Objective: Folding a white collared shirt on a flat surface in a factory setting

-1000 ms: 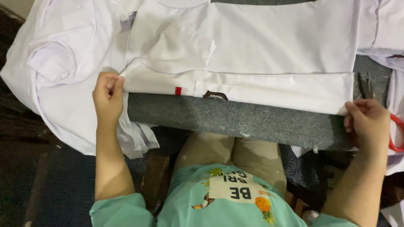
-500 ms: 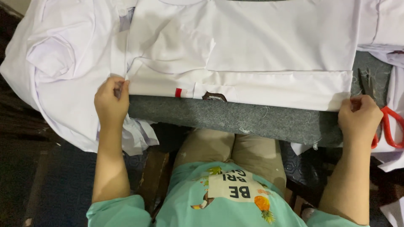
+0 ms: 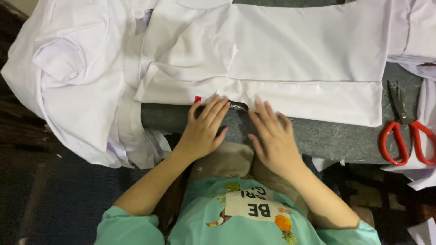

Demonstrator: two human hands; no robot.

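A white garment (image 3: 281, 59) lies folded flat across a grey felt-covered table (image 3: 336, 138). Its near hem carries a small red tag (image 3: 197, 99) and a small black label (image 3: 238, 106). My left hand (image 3: 203, 129) lies flat, fingers spread, with the fingertips on the hem between the red tag and the black label. My right hand (image 3: 272, 136) lies flat just to the right, fingertips touching the hem past the black label. Neither hand holds anything.
Red-handled scissors (image 3: 406, 134) lie on the table at the right edge. More white cloth (image 3: 77, 81) hangs in a heap off the table's left end. White fabric pieces (image 3: 420, 38) sit at the far right. My lap and teal shirt are below the table edge.
Both hands have left the garment's outer corners and come together at the middle of the near hem, now lying flat beside the black label. The view has shifted, so the scissors show more fully.
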